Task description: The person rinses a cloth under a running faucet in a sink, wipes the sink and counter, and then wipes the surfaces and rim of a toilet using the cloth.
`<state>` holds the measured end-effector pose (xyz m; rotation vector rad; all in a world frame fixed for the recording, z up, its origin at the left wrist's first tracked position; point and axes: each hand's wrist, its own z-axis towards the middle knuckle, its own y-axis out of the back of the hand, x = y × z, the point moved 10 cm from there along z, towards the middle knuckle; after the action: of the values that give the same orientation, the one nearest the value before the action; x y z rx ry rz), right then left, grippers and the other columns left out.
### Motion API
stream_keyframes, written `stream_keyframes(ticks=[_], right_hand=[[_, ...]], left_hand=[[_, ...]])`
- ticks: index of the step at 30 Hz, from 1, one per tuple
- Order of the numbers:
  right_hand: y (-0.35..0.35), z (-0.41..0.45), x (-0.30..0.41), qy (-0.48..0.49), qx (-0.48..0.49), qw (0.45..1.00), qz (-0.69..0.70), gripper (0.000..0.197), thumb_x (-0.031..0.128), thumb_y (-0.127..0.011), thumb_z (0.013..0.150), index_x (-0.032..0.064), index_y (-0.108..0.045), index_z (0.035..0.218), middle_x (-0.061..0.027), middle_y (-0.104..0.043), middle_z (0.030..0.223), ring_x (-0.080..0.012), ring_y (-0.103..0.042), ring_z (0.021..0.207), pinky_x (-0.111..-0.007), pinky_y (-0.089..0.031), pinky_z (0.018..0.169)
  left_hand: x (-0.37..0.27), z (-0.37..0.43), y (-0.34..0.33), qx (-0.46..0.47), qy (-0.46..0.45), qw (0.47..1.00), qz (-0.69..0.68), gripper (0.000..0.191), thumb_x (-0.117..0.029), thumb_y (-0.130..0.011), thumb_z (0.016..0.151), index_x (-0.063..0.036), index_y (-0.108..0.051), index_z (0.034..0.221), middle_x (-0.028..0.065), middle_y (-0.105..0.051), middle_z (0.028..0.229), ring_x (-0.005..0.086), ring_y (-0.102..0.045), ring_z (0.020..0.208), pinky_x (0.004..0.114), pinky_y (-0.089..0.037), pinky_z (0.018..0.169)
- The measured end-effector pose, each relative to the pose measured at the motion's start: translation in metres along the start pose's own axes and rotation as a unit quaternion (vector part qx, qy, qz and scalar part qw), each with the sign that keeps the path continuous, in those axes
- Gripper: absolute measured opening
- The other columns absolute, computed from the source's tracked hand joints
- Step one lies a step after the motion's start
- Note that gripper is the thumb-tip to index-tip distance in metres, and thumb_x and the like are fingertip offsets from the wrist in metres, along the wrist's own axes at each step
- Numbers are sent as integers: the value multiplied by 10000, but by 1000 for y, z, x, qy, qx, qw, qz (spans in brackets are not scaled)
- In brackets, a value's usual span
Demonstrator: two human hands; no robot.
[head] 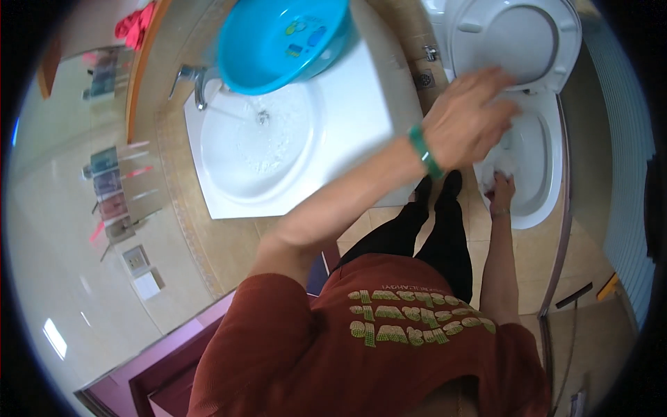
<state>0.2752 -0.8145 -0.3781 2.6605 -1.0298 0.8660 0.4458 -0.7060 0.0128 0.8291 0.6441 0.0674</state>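
My left hand (pixel 471 117), blurred and with a green bangle at the wrist, reaches across to the right above the toilet. Its fingers look apart, with nothing visible in them. Lower down, my right hand (pixel 501 195) holds a crumpled white cloth or tissue (pixel 497 169) over the near left rim of the toilet bowl (pixel 552 193). The toilet's seat and lid (pixel 568 41) are raised. On the left, the tap (pixel 199 91) runs water into the white washbasin (pixel 224 172). A light blue plastic basin (pixel 260 52) with cartoon prints rests on the counter, partly over the washbasin's edge.
Toothbrushes and cup holders (pixel 112 187) hang on the left wall above a socket (pixel 135 259). Pink cloth (pixel 136 26) lies at the upper left. A floor drain (pixel 425 78) and a small valve (pixel 431 52) sit between counter and toilet. A light blue ribbed curtain or panel (pixel 628 156) stands right.
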Motion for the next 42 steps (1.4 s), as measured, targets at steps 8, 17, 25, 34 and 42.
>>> stream_keyframes(ticks=[8,17,25,34,42], right_hand=[[51,-51,62,151,-26,988,-15,334,169,-567,771,131,-497,1095,-23,-567,950,-164,-572,769,-331,-493,526],[5,-98,64,196,-28,979,-59,237,209,-598,780,141,-532,998,18,-584,808,-85,-540,597,-219,-410,382],[17,-144,58,213,-112,965,-101,238,197,-590,761,37,-520,923,-34,-537,682,-110,-501,525,-249,-417,390],[142,-190,69,232,-200,951,34,305,126,-617,722,87,-528,1011,-37,-587,832,-118,-569,622,-228,-450,386],[234,-164,108,225,-186,952,88,344,330,-614,773,108,-530,1022,-39,-593,878,-123,-590,672,-233,-474,414]], left_hand=[[98,-159,312,-299,220,831,414,412,-46,-546,752,-3,-468,1155,162,-528,1125,299,-506,1027,363,-383,881],[282,-274,447,-166,405,768,467,535,-182,-557,700,28,-375,1157,245,-543,1041,415,-507,979,461,-382,863],[337,-314,448,-75,253,867,423,470,-74,-681,642,76,-520,1057,236,-573,1020,303,-571,925,372,-457,734],[307,-309,491,-262,376,836,303,504,-144,-697,706,57,-469,1108,205,-597,969,290,-593,865,353,-486,750],[78,-179,394,-381,131,875,270,387,-87,-667,746,61,-473,1046,203,-614,875,258,-616,774,314,-553,630]])
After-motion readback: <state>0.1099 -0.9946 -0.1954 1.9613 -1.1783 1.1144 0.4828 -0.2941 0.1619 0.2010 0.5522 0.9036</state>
